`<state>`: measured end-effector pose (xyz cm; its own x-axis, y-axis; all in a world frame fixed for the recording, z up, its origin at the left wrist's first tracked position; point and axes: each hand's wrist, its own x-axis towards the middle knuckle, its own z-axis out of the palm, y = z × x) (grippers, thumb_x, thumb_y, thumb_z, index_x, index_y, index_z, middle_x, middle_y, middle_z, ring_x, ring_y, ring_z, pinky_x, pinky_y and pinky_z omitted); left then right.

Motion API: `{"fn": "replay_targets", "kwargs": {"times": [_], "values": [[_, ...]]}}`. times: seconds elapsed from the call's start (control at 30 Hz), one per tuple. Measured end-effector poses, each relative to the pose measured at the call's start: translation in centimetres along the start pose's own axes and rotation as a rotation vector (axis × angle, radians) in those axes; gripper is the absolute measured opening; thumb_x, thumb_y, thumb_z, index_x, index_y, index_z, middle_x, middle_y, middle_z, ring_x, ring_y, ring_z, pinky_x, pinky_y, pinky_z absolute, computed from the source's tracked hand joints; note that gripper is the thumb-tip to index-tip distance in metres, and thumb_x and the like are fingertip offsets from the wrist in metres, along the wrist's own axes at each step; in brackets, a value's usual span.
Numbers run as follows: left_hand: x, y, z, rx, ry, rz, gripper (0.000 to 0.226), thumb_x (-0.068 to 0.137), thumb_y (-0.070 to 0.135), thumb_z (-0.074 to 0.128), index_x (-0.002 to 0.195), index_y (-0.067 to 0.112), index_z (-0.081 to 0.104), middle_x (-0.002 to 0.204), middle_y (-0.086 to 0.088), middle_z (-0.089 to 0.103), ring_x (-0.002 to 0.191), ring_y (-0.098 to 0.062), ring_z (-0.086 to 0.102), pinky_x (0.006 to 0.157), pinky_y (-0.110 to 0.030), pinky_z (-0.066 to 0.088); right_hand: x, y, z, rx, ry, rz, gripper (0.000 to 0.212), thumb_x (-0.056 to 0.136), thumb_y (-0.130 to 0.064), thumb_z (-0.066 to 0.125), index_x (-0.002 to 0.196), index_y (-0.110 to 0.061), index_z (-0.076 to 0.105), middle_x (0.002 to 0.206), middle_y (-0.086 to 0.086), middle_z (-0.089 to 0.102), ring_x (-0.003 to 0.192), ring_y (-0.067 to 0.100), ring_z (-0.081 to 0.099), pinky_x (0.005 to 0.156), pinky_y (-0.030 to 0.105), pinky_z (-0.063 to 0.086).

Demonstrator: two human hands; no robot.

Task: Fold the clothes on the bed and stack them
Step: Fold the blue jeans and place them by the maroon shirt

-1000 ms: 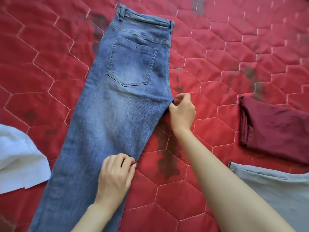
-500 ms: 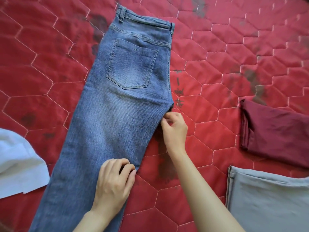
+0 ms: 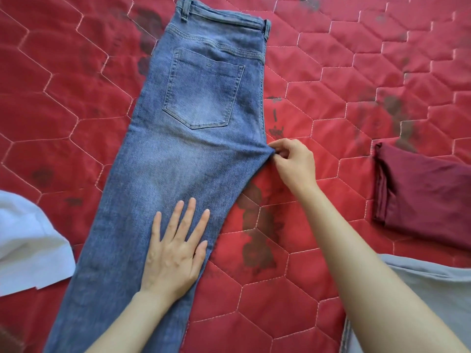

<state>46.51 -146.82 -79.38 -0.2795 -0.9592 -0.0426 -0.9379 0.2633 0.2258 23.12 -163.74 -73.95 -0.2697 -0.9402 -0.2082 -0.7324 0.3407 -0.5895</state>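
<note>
1. The blue jeans (image 3: 178,159) lie flat on the red quilted bed (image 3: 331,72), already doubled leg over leg, back pocket (image 3: 204,90) up; their long axis runs from the waistband (image 3: 224,16) at the far end down and leftward toward the near edge, where the legs leave the view
2. The right hand (image 3: 293,164) has its grip at the crotch point on the jeans' right edge, thumb and fingertips pinched on that small tip of denim
3. The left hand (image 3: 175,250) lies flat on the thigh, fingers straight and spread, holding nothing, only pressing the cloth
4. From the pinch, the seat lies directly to the left, so tucking the tip inward would straighten that edge; the right hand is the nearer one
5. A maroon folded garment (image 3: 428,194) and a grey garment (image 3: 420,301) sit well to the right, a white cloth (image 3: 28,245) to the left
</note>
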Motion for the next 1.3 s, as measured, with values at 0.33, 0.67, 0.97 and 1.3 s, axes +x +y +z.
{"fn": "replay_targets", "kwargs": {"times": [0.33,0.67,0.97,1.3], "values": [[0.0,0.1,-0.2,0.018,-0.007,0.0,0.056,0.096,0.038,0.033,0.15,0.021,0.032,0.16,-0.008,0.021,0.148,-0.025,0.016,0.117,-0.057,0.013,-3.2,-5.9,10.1,-0.622,-0.117,-0.529,0.06,0.101,-0.048,0.024,0.154,-0.022,0.016,0.162,0.006,0.011,0.15,0.02,0.005,0.119,0.049,-0.004],[3.2,0.1,-1.3,0.001,-0.044,-0.009,0.055,0.099,0.041,0.024,0.149,0.02,0.033,0.159,-0.009,0.024,0.147,-0.031,0.02,0.114,-0.064,0.009,-3.3,-0.7,4.7,-0.651,-0.009,-0.403,0.053,0.104,-0.037,0.025,0.151,-0.015,0.026,0.16,0.002,0.02,0.149,0.019,0.013,0.119,0.051,-0.002],[18.8,-3.9,-2.0,0.091,0.012,-0.133,0.056,0.101,0.038,0.022,0.155,0.025,0.012,0.163,-0.005,0.004,0.15,-0.027,0.0,0.114,-0.062,-0.004,1.9,-5.8,8.8,-0.663,-0.044,-0.45,0.056,0.103,-0.039,0.021,0.155,-0.02,0.01,0.163,0.004,0.004,0.15,0.018,0.002,0.119,0.049,-0.001],[25.8,-3.8,-2.3,0.111,0.037,-0.129,0.056,0.1,0.046,0.016,0.154,0.032,0.011,0.163,0.0,0.004,0.15,-0.028,-0.003,0.114,-0.064,-0.005,4.2,-4.8,6.3,-0.542,0.129,-0.26,0.054,0.102,-0.039,0.024,0.153,-0.022,0.019,0.162,0.005,0.01,0.15,0.021,0.003,0.119,0.048,0.003]]}}
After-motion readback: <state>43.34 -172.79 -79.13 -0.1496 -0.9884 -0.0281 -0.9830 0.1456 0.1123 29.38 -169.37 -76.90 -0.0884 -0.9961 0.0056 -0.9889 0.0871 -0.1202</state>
